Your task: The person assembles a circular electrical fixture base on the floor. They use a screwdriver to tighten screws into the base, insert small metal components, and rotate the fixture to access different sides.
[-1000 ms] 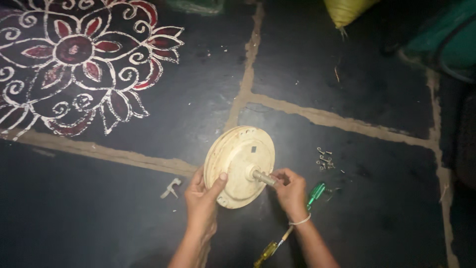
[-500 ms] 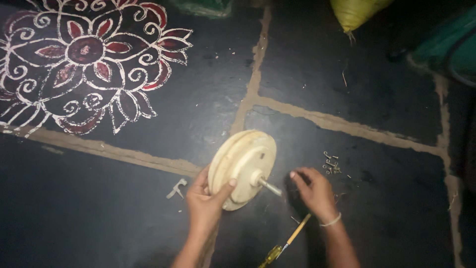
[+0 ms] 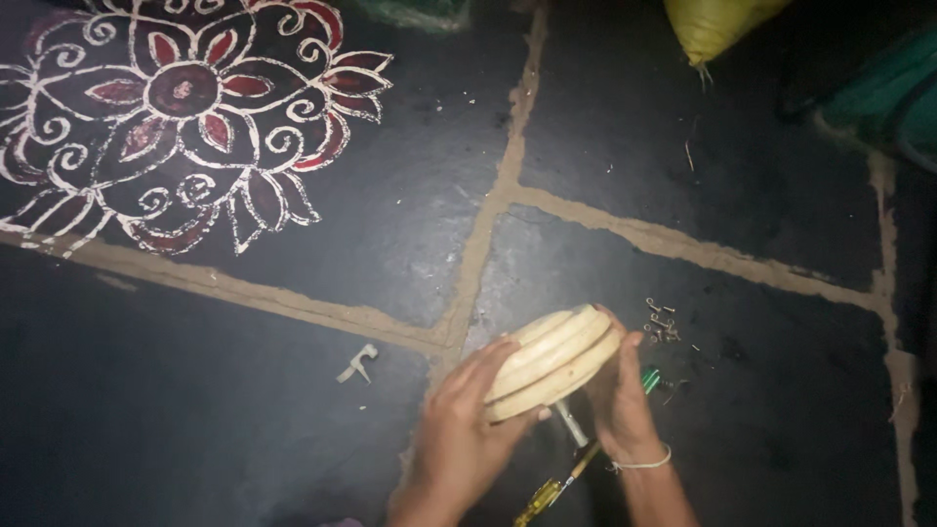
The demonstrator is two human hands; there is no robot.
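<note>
- dark stone floor (image 3: 390,244) with sandy joints; a white and red chalk flower pattern (image 3: 185,117) far left.
- both hands hold a cream round motor housing (image 3: 551,359) tilted on edge, near centre, its shaft (image 3: 569,423) pointing down.
- left hand (image 3: 467,429) grasps its near rim; right hand (image 3: 617,395) wraps the far side.
- loose screws (image 3: 662,322) lie just right, so it seems opened, not reassembled.
- a yellow screwdriver (image 3: 547,491) lies unused below.

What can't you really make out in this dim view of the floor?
- Round cream ribbed housing: underside faces away; left hand and right hand cover its sides.
- Yellow-handled screwdriver: partly behind the right wrist.
- Small metal screws: too small to count.
- Yellow sack: cut by top edge.
</note>
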